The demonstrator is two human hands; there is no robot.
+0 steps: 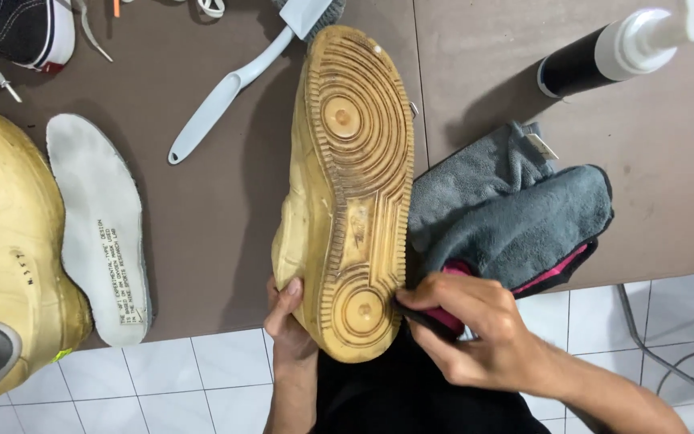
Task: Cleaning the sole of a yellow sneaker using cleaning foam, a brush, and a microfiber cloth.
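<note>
Two hands work on one yellowed shoe [351,189], which is turned sole-up at the near edge of the brown worktop [226,233]. The left hand [287,325] is closed around the heel's side, thumb on the rim of the sole. The right hand [467,325] pinches a dark and pink cloth [435,317] against the heel edge. The shoe's long axis runs from the near edge toward the far edge, heel nearest the person and toe pointing away, tilted slightly right. Rubbing well here probably calls for a firm left grip and short strokes along the grooves. A grey towel [516,213] lies just right of the shoe, a white insole [102,229] well left, and a grey brush [226,92] beyond the toe.
</note>
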